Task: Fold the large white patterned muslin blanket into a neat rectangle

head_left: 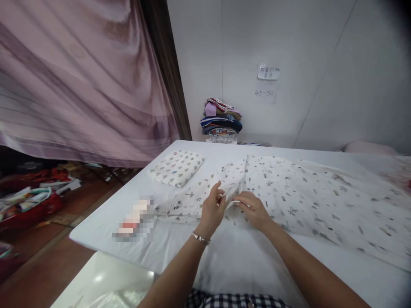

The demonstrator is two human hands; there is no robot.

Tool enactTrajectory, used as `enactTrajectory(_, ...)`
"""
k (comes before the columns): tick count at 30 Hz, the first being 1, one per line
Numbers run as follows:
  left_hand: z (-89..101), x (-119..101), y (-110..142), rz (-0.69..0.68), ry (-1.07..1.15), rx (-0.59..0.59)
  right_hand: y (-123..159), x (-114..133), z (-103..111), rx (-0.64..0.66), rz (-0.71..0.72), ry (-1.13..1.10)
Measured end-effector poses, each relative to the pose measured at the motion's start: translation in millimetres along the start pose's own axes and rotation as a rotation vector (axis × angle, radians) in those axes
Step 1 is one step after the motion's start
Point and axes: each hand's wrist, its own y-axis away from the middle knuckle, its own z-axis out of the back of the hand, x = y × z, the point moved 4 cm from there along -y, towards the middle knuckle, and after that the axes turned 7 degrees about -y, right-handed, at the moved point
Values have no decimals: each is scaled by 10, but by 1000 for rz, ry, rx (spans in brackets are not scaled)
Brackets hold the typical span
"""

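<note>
A long white cloth [298,201] with a scattered grey and brown print lies across the table, running off toward the right. Its left part [189,199] is doubled over, with a raised fold between my hands. My left hand [212,208] pinches the cloth at this fold, and a metal bracelet circles the wrist. Close by on the right, my right hand [253,209] grips the cloth's near edge between thumb and fingers. Behind and left of them rests a folded white cloth [176,168] with grey motifs, which neither hand touches.
The white-covered table [99,224] has a pixelated item [133,220] near its left edge. Folded fabrics [221,117] are stacked beyond the far edge by the wall. A pink curtain [83,77] hangs at left, above a red container [30,205] on the floor.
</note>
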Motion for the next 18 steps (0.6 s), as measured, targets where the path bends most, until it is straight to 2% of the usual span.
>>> enactTrajectory(8, 155, -76, -21, 9, 83, -22, -173, -46, 22, 88, 55, 175)
enactTrajectory(11, 187, -113, -28, -13, 51, 5, -251, -2, 8, 113, 74, 159)
enactTrajectory(18, 182, -126, -16, 1, 15, 50, -364, 53, 30, 79, 60, 89)
